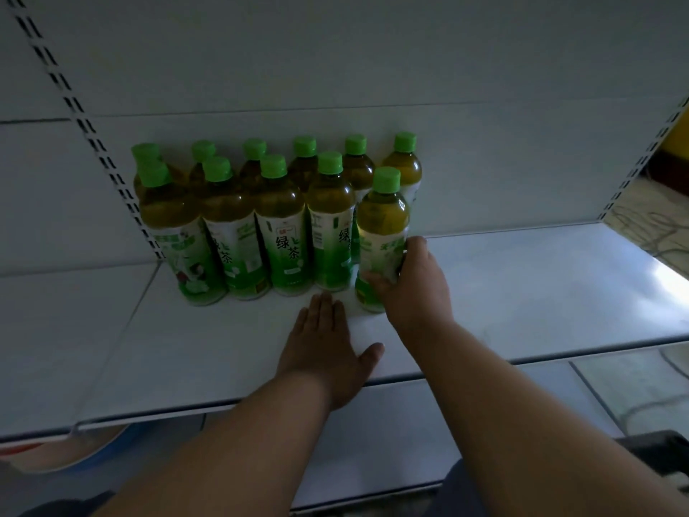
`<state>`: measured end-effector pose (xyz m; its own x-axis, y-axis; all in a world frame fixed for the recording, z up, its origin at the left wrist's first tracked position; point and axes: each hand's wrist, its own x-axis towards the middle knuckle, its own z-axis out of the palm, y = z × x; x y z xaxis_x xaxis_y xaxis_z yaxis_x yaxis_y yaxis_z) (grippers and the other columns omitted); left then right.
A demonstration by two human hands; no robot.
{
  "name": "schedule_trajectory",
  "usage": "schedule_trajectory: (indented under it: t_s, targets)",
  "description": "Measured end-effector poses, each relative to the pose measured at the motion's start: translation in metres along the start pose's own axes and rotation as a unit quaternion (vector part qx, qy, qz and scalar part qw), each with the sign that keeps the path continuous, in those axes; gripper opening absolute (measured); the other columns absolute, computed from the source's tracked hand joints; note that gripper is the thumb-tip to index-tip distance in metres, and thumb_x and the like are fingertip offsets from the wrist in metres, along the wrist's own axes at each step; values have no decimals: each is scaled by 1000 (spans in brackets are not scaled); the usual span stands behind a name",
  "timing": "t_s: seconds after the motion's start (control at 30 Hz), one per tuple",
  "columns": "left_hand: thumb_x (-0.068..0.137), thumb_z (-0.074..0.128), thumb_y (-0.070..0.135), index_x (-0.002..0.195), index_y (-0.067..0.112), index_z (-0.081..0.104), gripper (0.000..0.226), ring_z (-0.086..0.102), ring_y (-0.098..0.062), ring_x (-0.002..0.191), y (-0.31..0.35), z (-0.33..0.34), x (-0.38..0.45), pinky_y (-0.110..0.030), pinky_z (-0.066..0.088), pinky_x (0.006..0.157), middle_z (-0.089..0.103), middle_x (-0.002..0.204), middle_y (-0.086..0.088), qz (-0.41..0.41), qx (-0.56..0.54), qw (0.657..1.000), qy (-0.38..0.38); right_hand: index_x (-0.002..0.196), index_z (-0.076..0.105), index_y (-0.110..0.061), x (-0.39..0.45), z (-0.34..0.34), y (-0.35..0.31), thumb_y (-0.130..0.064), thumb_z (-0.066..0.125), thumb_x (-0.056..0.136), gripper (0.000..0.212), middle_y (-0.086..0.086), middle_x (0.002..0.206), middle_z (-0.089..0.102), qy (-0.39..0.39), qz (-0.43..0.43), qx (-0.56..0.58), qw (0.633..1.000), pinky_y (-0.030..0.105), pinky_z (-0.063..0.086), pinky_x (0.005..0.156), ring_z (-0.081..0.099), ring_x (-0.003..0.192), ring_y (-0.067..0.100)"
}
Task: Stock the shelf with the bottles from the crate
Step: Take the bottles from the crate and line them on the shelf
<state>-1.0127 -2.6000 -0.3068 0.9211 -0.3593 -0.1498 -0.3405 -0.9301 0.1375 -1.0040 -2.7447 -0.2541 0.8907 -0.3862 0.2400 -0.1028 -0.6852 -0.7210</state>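
While I push this one into line: my right hand (414, 285) has its fingers (376, 279) wrapped round the newest bottle (382, 233), low on its label, so it stays upright on the shelf (522, 285).
Where the bottle is: at the right end of the front row, touching the bottle next to it, and a bit nearer to me than the others.
Left hand: my left hand (328, 348) lies flat on the shelf just in front of the row, fingers straight and close together, holding nothing. I think it helps me lean in.
Rows: the other bottles (261, 218) stand tight together by the back wall, green caps up, in a back row and a front row. Packing them close leaves room on the right.
In the way: the back-row bottle behind mine is close, so a hard push could knock it.
Around: slotted rails (93, 136) run up the left and right sides. Something red and blue (74, 453) shows under the shelf edge. I cannot see the crate for sure.
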Motion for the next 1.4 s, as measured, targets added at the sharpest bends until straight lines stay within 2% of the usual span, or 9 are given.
schedule_trajectory:
  t_s: [0.27, 0.47, 0.53, 0.6, 0.7, 0.8, 1.03, 1.23, 1.4]
  targets:
    - [90, 15, 74, 154, 7, -14, 97, -21, -22, 148, -3, 0, 0, -37, -11, 119, -21, 162, -13, -1, -2, 1000, -9, 119, 49, -12, 40, 20, -5, -30, 77, 82, 50, 8, 117, 63, 21, 25, 0, 999, 42, 51, 83, 60, 106, 30]
    - [91, 18, 74, 154, 7, -13, 97, -19, -24, 148, 1, -10, 3, -38, -9, 119, -19, 162, -13, 2, 5, 999, -49, 147, 32, -13, 18, 5, -2, -37, 81, 77, 88, 9, 139, 49, 21, 18, 0, 1000, 42, 42, 103, 47, 128, 27]
    - [90, 22, 75, 155, 7, -9, 99, -13, -26, 150, 1, -21, 4, -41, -2, 121, -15, 163, -14, 8, 22, 997, -77, 148, 31, -14, -10, -12, 4, -41, 80, 78, 90, 9, 142, 46, 18, 9, -49, 999, 40, 39, 105, 44, 131, 27]
    - [90, 32, 74, 156, 10, 8, 95, 7, -30, 150, 2, -40, -2, -43, 15, 119, 4, 165, -14, 24, 36, 996, -79, 149, 29, -18, -44, -38, 6, -45, 77, 79, 89, 8, 144, 44, -4, 16, -106, 994, 42, 41, 106, 43, 132, 27]
    - [90, 49, 63, 145, 21, 38, 70, 40, -31, 133, 19, -64, -21, -43, 38, 105, 42, 150, -9, 133, 6, 991, 12, 147, 28, -27, -92, -90, 2, -47, 74, 81, 84, 7, 142, 44, -19, 52, -164, 985, 43, 44, 100, 45, 129, 27]
    - [86, 59, 59, 135, 27, 49, 60, 47, -27, 122, 64, -76, -54, -44, 44, 99, 55, 134, -3, 266, -71, 960, 54, 146, 29, -29, -142, -150, 0, -50, 74, 78, 84, 6, 139, 44, -19, 104, -265, 958, 42, 47, 94, 49, 124, 29]
    - [76, 64, 67, 135, 33, 48, 69, 47, -24, 124, 194, -57, -141, -45, 43, 100, 52, 134, 2, 467, -60, 882, 1, 133, 41, -30, -267, -258, 32, -52, 76, 70, 76, 7, 128, 50, -16, 293, -330, 897, 45, 50, 91, 54, 113, 30]
    - [79, 56, 72, 140, 34, 39, 74, 44, -26, 125, 272, 35, -189, -46, 42, 99, 47, 138, 1, 521, 4, 852, -54, 127, 44, -27, -363, -291, 109, -54, 76, 73, 69, 7, 123, 52, 45, 425, -293, 855, 43, 51, 89, 55, 109, 29]
    - [86, 43, 72, 145, 30, 34, 73, 38, -25, 131, 310, 135, -207, -46, 37, 103, 42, 145, 0, 546, 70, 828, -103, 135, 41, -23, -423, -275, 199, -56, 76, 75, 77, 8, 133, 49, 82, 505, -222, 830, 43, 51, 90, 53, 117, 30]
